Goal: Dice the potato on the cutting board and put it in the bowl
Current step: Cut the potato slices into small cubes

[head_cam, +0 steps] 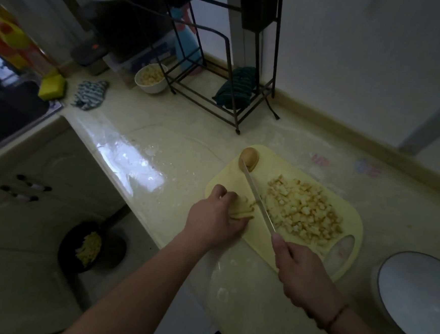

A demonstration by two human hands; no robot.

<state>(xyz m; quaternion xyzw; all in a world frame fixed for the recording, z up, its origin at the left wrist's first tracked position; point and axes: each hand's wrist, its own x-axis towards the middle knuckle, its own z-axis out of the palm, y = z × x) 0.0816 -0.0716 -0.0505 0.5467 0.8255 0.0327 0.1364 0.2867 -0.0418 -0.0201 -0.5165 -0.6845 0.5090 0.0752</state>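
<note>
Gripping the knife (259, 205) in our right hand (302, 276) and potato strips (243, 208) in our left hand (218, 218), we judge most dicing done, with the diced pile (305, 209) right of the blade and the near-right bowl (419, 298) unfilled.

dim kitchen, glossy cream countertop (141, 145) in a corner, white walls (367, 59), black wire rack (222, 61) at the back, dark sink (4, 113) left, pale cabinet doors (29, 167) below

Yellow sponge (52, 88) beside striped cloth (89, 95) — dark wire rack (222, 61) behind.
</note>
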